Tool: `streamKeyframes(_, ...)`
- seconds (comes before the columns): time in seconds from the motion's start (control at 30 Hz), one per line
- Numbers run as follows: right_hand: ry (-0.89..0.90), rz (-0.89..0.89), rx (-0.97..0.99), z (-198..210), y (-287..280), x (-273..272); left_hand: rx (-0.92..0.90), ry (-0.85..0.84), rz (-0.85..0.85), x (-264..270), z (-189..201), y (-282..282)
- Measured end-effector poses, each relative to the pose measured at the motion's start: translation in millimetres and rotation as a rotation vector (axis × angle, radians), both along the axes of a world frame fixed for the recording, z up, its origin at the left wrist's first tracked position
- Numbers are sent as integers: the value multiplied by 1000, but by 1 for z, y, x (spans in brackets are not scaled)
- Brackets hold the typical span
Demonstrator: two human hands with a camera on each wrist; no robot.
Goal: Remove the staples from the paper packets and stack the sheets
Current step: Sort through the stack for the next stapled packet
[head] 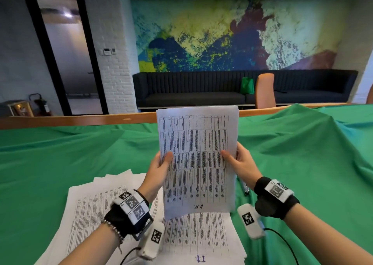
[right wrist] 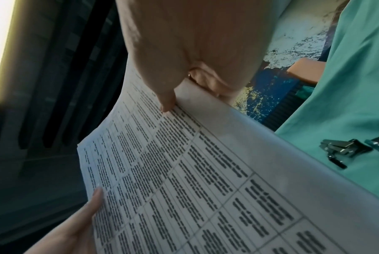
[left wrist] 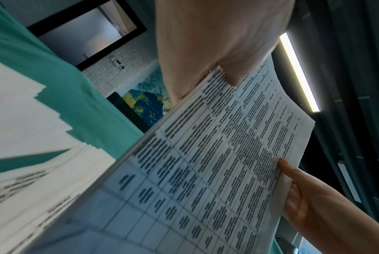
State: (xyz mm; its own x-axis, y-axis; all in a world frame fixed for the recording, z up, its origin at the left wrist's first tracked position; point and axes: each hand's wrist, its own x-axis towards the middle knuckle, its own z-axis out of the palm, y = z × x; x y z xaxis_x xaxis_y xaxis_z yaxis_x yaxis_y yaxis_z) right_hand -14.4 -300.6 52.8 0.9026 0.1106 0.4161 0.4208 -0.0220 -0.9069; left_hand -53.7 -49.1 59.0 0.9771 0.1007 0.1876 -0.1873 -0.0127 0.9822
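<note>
I hold a paper packet (head: 196,159) upright above the table, printed with a table of text. My left hand (head: 161,164) pinches its left edge, thumb on the front. My right hand (head: 238,159) pinches the right edge the same way. The left wrist view shows the packet (left wrist: 216,163) with my left hand (left wrist: 216,72) on its edge. In the right wrist view my right hand (right wrist: 184,82) grips the packet (right wrist: 195,180). Below lie loose printed sheets (head: 96,214) in an untidy pile and a neater stack (head: 201,236). A metal staple remover (right wrist: 340,149) lies on the cloth.
A green cloth (head: 292,153) covers the table and is bunched up at the right. The table's wooden far edge (head: 80,119) runs behind it. An orange chair back (head: 265,90) and a dark sofa (head: 191,89) stand beyond. A pen-like object (head: 245,188) lies by my right wrist.
</note>
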Motion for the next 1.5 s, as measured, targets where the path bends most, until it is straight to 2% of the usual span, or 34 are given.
streamKeyframes(0.23, -26, -21, 8, 17, 6, -1, -47, -173, 30, 10, 25, -3)
streamKeyframes(0.57, -67, -61, 20, 26, 8, -3, -110, -292, 68, 16, 38, -3)
streamKeyframes(0.67, -86, -65, 24, 35, 7, -4, -30, -369, 121, 14, 48, -3)
streamKeyframes(0.8, -124, -53, 26, 48, 5, -6, 179, -591, 226, 12, 65, 3)
streamKeyframes(0.9, -146, -71, 31, 55, 4, -8, 311, -694, 220, 14, 73, 5)
streamKeyframes(1.07, -352, -150, -54, 65, 3, -7, 395, -715, 216, 16, 75, 7)
streamKeyframes(1.17, -488, -211, -225, 74, 1, -7, 378, -710, 204, 14, 75, 8)
streamKeyframes(1.5, -452, -227, -309, 92, -3, -10, 347, -638, 175, 12, 73, 11)
